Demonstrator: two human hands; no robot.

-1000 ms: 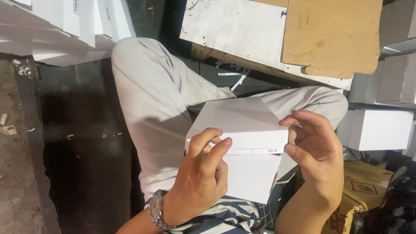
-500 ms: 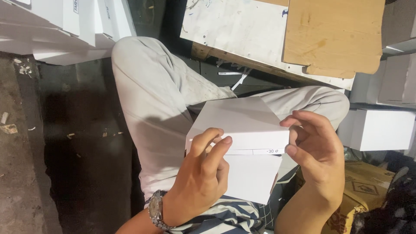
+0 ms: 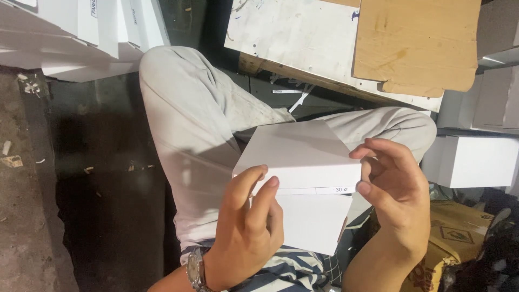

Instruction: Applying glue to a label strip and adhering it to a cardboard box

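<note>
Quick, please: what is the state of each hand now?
Left hand: fingers closed on the near left edge of the white box.
Right hand: fingers curled on the box's right end.

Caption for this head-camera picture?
Seated person's left hand and right hand hold a white cardboard box above their lap.

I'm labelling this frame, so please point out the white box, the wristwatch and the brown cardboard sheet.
white box (image 3: 300, 154): head view, on its flat top face.
wristwatch (image 3: 195, 270): head view, on the band at the left wrist.
brown cardboard sheet (image 3: 416, 43): head view, on its middle.
</note>
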